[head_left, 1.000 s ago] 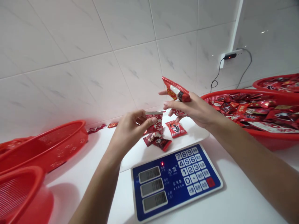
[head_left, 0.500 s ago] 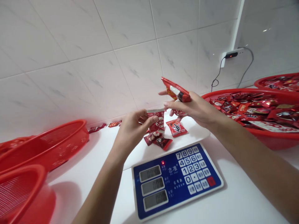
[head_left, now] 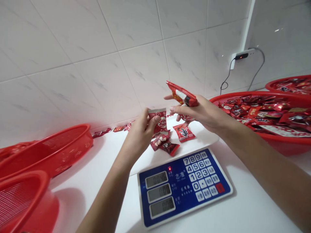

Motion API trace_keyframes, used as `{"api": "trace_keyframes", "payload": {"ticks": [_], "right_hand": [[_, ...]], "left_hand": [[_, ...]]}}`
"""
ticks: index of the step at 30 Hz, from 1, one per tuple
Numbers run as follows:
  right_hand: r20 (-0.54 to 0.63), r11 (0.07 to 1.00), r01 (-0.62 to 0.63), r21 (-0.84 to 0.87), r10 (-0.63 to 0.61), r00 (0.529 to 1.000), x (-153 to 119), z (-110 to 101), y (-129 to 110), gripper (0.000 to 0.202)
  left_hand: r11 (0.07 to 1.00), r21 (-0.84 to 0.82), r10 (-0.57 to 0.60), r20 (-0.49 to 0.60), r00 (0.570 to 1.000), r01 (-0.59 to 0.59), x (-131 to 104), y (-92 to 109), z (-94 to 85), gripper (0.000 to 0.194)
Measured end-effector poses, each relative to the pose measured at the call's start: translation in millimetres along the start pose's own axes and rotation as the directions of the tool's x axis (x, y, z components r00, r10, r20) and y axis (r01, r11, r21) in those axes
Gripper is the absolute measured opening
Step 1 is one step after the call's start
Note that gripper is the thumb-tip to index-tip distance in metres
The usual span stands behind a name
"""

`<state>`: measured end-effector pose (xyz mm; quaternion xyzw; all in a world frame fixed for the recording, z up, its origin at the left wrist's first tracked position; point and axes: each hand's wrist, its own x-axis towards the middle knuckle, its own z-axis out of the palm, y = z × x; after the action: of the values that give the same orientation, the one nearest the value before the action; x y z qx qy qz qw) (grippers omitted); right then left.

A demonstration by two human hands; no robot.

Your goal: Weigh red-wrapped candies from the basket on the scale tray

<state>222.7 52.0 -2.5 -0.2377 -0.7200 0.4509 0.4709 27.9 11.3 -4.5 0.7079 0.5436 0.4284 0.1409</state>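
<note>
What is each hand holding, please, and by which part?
The left hand pinches a red packet by its left side, thumb in front. The right hand holds an upper packet and a lower packet, grips partly hidden.

You have one left hand [head_left: 141,132] holding one packet [head_left: 157,123] and one right hand [head_left: 200,113] holding at least two packets [head_left: 182,94]. Near you stands one scale [head_left: 181,192] with three displays [head_left: 159,193] and one pan [head_left: 205,137] bearing at least three sweets [head_left: 184,132], overlap hiding the exact count. You have two red baskets [head_left: 277,145] on the right, at least two red tubs [head_left: 73,140] on the left and at least three wrappers [head_left: 103,132] far left
</note>
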Motion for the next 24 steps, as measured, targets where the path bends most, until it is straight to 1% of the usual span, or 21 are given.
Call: {"api": "trace_keyframes", "payload": {"ticks": [3,5,6,8,12,14,17,21,22,24], "right_hand": [[0.002,1.0,-0.018,0.012,0.018,1.0,0.3,0.2,-0.4,0.048],[0.005,0.999,-0.03,0.024,0.03,1.0,0.5,0.4,-0.4,0.048],[0.003,0.999,-0.035,0.028,0.035,0.999,0.6,0.5,-0.3,0.048],[-0.005,0.999,-0.045,0.03,0.045,0.999,0.7,0.6,-0.1,0.046],[-0.017,0.998,-0.055,0.023,0.055,0.998,0.7,0.7,-1.0,0.044],[-0.022,0.999,-0.05,0.016,0.05,0.999,0.4,0.5,-1.9,0.044],[-0.03,0.999,-0.043,-0.003,0.043,0.999,-0.1,-0.5,-2.2,0.043],[-0.045,0.999,-0.011,-0.031,0.01,0.999,-0.5,-3.5,-0.4,0.044],[-0.046,0.999,0.002,-0.036,-0.004,0.999,-0.6,-4.3,0.0,0.044],[-0.048,0.999,0.011,-0.044,-0.013,0.999,-0.7,-5.4,0.3,0.045]], "left_hand": [[0.991,-0.13,-0.016,0.036,0.999,0.021,-1.8,0.7,1.9,0.012],[0.974,-0.227,-0.007,0.08,0.997,0.025,-3.1,1.6,2.4,0.01],[0.97,-0.243,0.003,0.091,0.996,0.019,-3.6,1.9,2.7,0.01],[0.982,-0.188,0.023,0.081,0.996,-0.008,-4.0,1.6,3.5,0.008],[0.996,0.011,0.086,-0.006,0.996,-0.086,-3.5,0.4,6.4,0.001],[0.991,0.04,0.129,-0.034,0.991,-0.127,-3.7,0.8,7.6,0.001],[0.981,0.088,0.179,-0.054,0.982,-0.174,-4.3,2.3,6.9,0.006],[0.959,0.196,0.21,-0.009,0.978,-0.205,-4.5,4.3,-2.4,0.019],[0.958,0.196,0.218,-0.016,0.976,-0.211,-4.6,5.1,-5.8,0.022],[0.962,0.172,0.226,-0.075,0.971,-0.21,-5.3,7.6,-12.4,0.024]]}}
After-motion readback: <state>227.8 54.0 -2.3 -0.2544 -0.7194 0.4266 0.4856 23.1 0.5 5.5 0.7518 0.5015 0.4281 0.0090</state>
